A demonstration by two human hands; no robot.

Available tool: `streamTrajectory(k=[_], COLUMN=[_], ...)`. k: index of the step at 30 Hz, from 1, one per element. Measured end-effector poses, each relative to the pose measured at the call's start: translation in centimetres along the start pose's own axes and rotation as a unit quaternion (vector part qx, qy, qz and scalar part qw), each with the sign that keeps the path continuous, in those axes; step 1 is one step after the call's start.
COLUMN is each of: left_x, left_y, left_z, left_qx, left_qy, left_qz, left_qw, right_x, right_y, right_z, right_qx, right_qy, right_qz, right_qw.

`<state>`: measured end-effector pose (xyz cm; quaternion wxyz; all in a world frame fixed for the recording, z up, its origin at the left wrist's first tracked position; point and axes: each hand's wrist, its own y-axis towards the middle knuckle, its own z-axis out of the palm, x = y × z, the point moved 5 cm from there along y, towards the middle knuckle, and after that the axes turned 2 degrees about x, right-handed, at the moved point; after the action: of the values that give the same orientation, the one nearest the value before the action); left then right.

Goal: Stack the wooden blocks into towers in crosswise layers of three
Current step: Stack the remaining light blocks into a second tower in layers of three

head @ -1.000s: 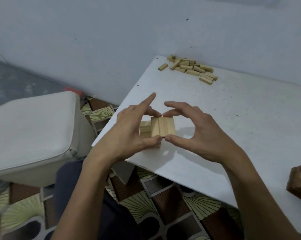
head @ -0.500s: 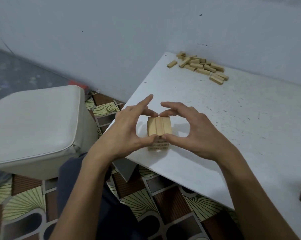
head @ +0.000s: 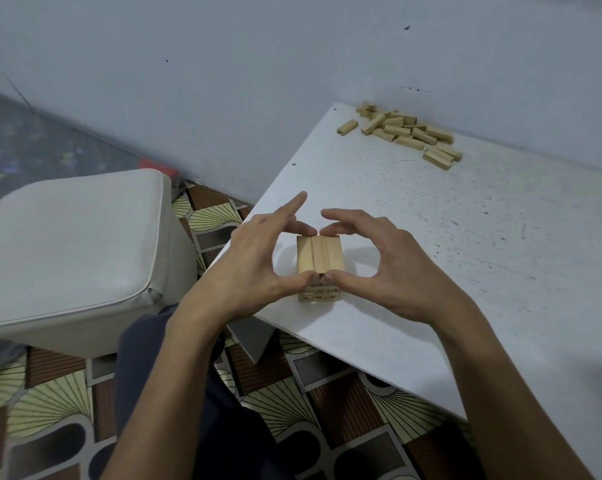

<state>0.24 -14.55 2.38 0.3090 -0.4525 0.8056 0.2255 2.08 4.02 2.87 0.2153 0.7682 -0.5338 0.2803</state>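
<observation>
- Pale wall (head: 223,81) and a speckled white table (head: 483,271) fill my head-camera feed.
- At centre, the tower (head: 319,252) stands near the table's left edge, its top layer three blocks side by side, running 12 to 6 o'clock.
- My left hand (head: 254,268) pinches that layer's ends, thumb at 6, a finger at 12, index finger pointing free.
- My right hand (head: 389,268) grips the same ends, fingers curled.
- A pile (head: 406,133) of loose blocks lies at 1 o'clock by the wall, well apart.
- A stool (head: 74,244) sits at 9 o'clock on a patterned floor (head: 50,410).
</observation>
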Motion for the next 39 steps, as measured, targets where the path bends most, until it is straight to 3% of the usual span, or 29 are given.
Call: streamTrajectory(k=[12, 39], left_x=[0.6, 0.8], left_y=[-0.5, -0.3], left_z=[0.1, 0.8], left_qx=[-0.006, -0.003], left_qy=[-0.004, -0.010], left_qz=[-0.011, -0.023], left_qw=[1.000, 1.000], right_x=[-0.1, -1.4], right_y=[-0.7, -0.3], right_z=[-0.3, 0.4], right_qx=[-0.020, 0.013], right_qy=[0.022, 0.050], right_qz=[-0.022, -0.014], right_qw=[0.999, 0.999])
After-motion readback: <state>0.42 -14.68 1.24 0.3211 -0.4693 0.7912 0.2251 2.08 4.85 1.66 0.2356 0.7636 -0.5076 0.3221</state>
